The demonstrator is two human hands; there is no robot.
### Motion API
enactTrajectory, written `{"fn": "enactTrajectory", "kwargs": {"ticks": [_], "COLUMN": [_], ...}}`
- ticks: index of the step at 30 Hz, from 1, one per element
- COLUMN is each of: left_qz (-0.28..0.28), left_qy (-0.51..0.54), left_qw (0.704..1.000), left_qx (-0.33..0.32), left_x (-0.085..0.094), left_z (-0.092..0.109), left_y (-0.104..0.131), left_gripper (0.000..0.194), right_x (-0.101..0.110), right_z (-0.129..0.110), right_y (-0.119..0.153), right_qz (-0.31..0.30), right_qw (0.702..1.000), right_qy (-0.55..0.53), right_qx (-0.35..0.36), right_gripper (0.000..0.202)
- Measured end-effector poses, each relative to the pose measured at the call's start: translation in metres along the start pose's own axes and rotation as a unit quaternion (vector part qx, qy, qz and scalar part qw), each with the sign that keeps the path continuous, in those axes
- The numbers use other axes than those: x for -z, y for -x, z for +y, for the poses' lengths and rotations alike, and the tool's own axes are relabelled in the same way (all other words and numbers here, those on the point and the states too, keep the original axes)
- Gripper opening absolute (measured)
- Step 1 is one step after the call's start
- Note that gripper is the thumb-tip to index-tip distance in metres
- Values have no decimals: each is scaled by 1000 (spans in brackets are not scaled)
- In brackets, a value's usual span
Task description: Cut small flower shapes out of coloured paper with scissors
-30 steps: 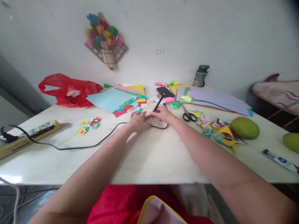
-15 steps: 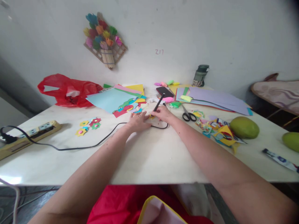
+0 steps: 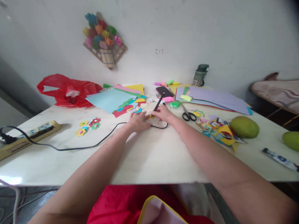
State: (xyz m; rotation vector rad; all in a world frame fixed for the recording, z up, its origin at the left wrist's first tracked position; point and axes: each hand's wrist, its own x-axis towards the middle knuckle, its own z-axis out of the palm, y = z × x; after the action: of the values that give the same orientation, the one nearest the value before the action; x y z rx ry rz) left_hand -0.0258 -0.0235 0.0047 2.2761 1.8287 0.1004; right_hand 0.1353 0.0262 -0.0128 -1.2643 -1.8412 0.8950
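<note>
My right hand [image 3: 163, 114] grips a slim black pen [image 3: 159, 102], its lower end down at a small yellow paper piece [image 3: 151, 116] on the white table [image 3: 149, 155]. Beside it, my left hand [image 3: 140, 121] lies on the table with its fingers spread, the fingertips close to the yellow piece. Colored paper cutouts [image 3: 130, 107] are heaped just beyond my left hand. Several small paper flowers [image 3: 81, 132] rest to the left. A black cable [image 3: 88, 147] runs past my left wrist and loops below my right hand.
Black scissors [image 3: 189, 116], paper scraps [image 3: 217, 129] and a green fruit [image 3: 244, 127] are on the right. Behind stand a phone [image 3: 164, 91], a bottle [image 3: 200, 75] and paper sheets [image 3: 210, 98]. On the left are a red bag [image 3: 70, 90] and a power strip [image 3: 35, 133].
</note>
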Motion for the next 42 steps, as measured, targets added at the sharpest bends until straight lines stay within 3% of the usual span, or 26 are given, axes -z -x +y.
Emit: {"fn": "enactTrajectory", "kwargs": {"ticks": [33, 42], "left_qz": [-3, 1], "left_qy": [-20, -17], "left_qw": [1000, 1000], "left_qx": [5, -4], "left_x": [2, 0], "left_z": [3, 0], "left_y": [2, 0], "left_gripper": [77, 76], "right_x": [2, 4], "right_z": [1, -6], "right_y": [-1, 2], "right_qz": [-11, 15], "right_qw": [1000, 999], "right_qy": [16, -45], "right_qx": [-11, -26], "right_gripper": [19, 11]}}
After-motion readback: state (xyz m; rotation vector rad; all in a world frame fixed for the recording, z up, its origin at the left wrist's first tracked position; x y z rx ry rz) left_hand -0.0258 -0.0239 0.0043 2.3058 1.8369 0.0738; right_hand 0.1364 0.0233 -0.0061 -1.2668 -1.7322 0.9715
